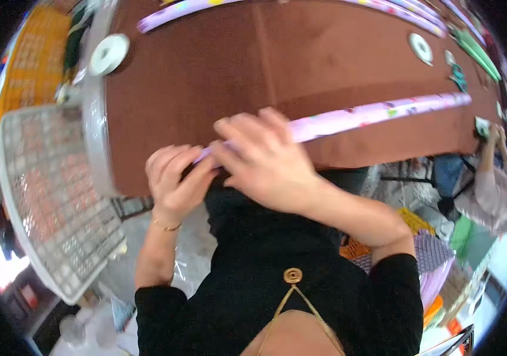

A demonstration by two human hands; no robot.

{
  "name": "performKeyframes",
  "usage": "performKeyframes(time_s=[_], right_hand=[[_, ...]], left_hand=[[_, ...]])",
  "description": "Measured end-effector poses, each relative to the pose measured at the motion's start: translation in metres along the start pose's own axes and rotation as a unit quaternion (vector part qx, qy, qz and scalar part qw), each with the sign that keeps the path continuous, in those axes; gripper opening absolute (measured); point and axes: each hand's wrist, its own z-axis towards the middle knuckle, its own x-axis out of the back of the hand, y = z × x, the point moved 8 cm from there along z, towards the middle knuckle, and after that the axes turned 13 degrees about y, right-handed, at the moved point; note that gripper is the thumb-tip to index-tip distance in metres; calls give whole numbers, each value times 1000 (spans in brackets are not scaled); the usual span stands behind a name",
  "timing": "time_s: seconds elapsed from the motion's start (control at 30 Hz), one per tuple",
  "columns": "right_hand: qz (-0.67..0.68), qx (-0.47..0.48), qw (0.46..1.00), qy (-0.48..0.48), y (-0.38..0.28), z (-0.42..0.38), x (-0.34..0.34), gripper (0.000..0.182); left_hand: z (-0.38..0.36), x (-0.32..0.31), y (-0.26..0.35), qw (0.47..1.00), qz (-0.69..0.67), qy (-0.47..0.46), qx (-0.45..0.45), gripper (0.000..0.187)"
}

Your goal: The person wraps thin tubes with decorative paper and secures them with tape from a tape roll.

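A long, thin lavender roll with small coloured patterns [378, 114] slants across the brown table in front of me, its far end toward the right. My left hand [176, 175], with a thin bracelet at the wrist, has its fingers closed round the near left end. Beside it, my right hand [265, 157] is bent over the roll from above, thumb and fingertips close to the left fingers. Motion blurs the right fingers somewhat, and both hands cover part of the left end.
White spools lie at the table's left edge [109, 54] and back right [420, 48]. More lavender rolls [404, 19] rest along the back. Teal-handled scissors [458, 77] and green rolls [476, 53] are at right. A white crate [9, 160] stands left; another person [490, 193] sits right.
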Motion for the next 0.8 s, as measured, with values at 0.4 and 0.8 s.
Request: performKeyframes(time_s=[0.4,0.8], right_hand=[[-199,-68,978,15,66,-41,64,71],[-324,-150,934,15,110,-73,103,87]], left_hand=[[-7,3,0,1000,17,-15,-19,32],[-10,4,8,999,35,10,-35,32]])
